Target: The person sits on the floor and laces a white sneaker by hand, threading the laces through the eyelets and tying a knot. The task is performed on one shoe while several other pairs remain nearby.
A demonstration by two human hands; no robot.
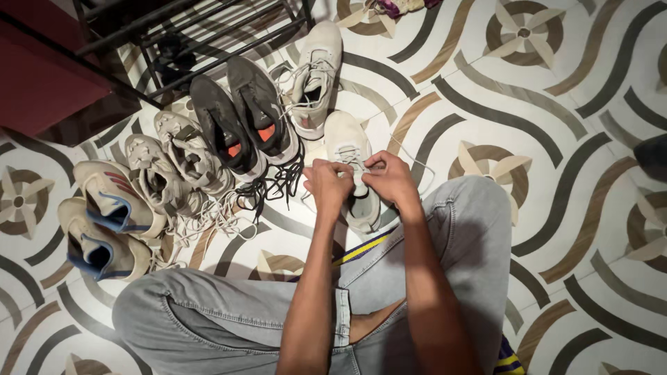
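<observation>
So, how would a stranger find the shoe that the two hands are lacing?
Start at the black metal shoe rack at the top left and follow the row of shoes on the patterned floor to its right end. The white sneaker lies nearest the person's knees, under the left hand and right hand. Unlike its neighbours, it is being handled.

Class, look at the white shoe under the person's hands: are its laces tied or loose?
Loose: a white lace trails across the floor beside the white shoe, while the left hand and right hand hold the lacing.
</observation>
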